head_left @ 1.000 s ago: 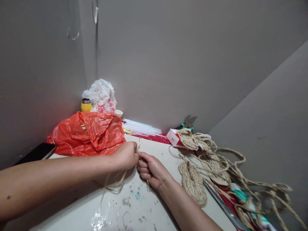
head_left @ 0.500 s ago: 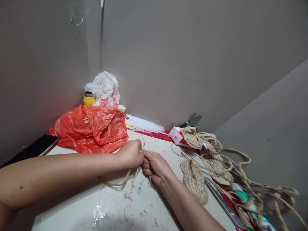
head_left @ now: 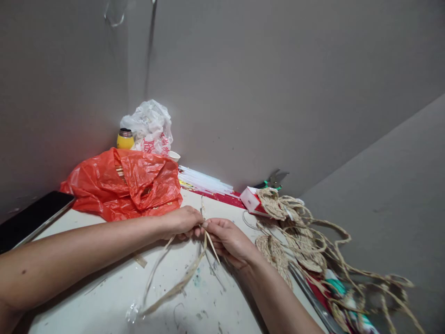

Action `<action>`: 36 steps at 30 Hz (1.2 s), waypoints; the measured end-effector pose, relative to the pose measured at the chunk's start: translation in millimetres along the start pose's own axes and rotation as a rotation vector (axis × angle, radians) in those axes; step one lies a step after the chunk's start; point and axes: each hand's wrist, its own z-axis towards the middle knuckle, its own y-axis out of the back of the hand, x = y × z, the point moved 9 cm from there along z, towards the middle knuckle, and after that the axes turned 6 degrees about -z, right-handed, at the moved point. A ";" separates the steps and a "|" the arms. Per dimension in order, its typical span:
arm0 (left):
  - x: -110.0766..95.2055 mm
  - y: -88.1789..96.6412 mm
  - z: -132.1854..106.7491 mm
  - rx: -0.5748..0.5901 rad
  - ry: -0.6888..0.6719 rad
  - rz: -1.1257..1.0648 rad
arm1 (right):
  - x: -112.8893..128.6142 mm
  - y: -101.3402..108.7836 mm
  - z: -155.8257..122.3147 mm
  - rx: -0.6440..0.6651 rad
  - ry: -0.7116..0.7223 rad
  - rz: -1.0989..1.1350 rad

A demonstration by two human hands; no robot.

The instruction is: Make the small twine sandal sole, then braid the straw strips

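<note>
My left hand [head_left: 186, 220] and my right hand [head_left: 225, 239] meet over the white table, fingertips pinched close together. Between them they grip pale straw-like fibre strands [head_left: 186, 280], whose loose ends hang down and curve toward the front of the table. A short twisted piece sticks up above the fingers. Both hands are closed; the exact spot where the strands cross is partly covered by the fingertips. To the right of my right hand lies a woven straw sole shape [head_left: 273, 255], partly behind my forearm.
A red plastic bag [head_left: 121, 185] and a phone [head_left: 34, 220] lie at left. Behind are a yellow jar [head_left: 125, 139], a white bag [head_left: 151, 125] and translucent sticks [head_left: 205, 180]. Braided cords [head_left: 323, 232], green-handled pliers [head_left: 274, 180] and a long metal blade [head_left: 314, 299] occupy the right.
The hands have shifted from a tight left fist to a finer pinch. The fibre ends now hang lower and more spread out below the fingers. The view has turned slightly.
</note>
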 end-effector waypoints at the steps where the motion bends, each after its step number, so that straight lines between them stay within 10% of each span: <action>1: 1.8 0.8 1.3 -0.007 -0.013 0.008 | 0.1 1.9 -0.7 -0.011 -0.002 -0.028; 20: 12.2 -3.8 1.6 0.082 0.131 -0.063 | 19.9 12.1 -5.7 -0.200 0.174 -0.641; 36: 7.8 3.5 3.1 -0.083 -0.020 0.035 | 30.1 13.3 -19.5 -0.232 0.127 -0.588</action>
